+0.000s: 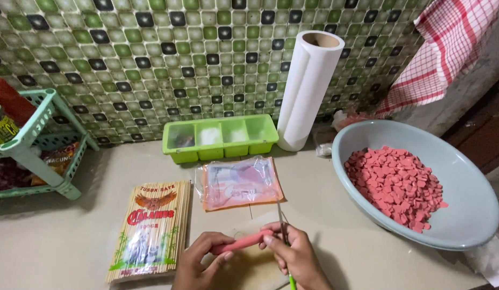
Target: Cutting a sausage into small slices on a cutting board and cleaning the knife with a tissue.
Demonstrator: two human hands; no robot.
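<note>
Two hands meet low over the counter: the left hand [198, 263] pinches one end of a pink sausage [242, 243], the right hand [295, 253] grips its other end along with a thin knife [285, 241]. Slicing looks underway; steady, even cuts come next. Beyond lie a skewer pack [151, 228], a bowl [464, 225] of pink slices [394, 185], and a green tray [220, 137].

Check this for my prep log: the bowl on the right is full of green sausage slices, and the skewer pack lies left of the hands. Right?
Not quite. The head view shows the slices in the bowl are pink-red, not green. The skewer pack does lie left of the hands.
</note>
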